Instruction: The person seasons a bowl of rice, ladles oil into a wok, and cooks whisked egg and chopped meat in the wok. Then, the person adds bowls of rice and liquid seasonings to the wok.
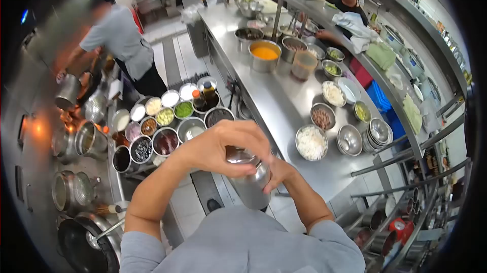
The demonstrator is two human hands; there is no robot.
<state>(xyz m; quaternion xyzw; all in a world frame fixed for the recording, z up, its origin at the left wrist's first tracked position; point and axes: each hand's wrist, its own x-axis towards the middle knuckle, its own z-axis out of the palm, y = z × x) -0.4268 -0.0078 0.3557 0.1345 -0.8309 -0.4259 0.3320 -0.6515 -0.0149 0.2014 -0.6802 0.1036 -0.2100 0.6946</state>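
A shiny steel canister (251, 189) is held upright in front of my chest. My left hand (231, 146) curls over its top, with the thumb and fingers closed around the rounded metal lid (242, 157). On the other side, my right hand (278, 171) is wrapped around the upper body of the canister. Whether the lid is loose or seated cannot be told, since my fingers cover much of it. Beyond my left hand stands a cluster of ingredient containers, including a pot of dark red sauce (166, 141) and a pot of pale contents (192, 130).
The steel counter (284, 100) at right carries a bowl of white shreds (311, 142), stacked metal bowls (376, 133) and a pot of orange liquid (264, 56). At left, a co-worker (122, 40) stands by the stove; a wok (83, 245) lies nearer. Another person (350, 7) is behind the shelf.
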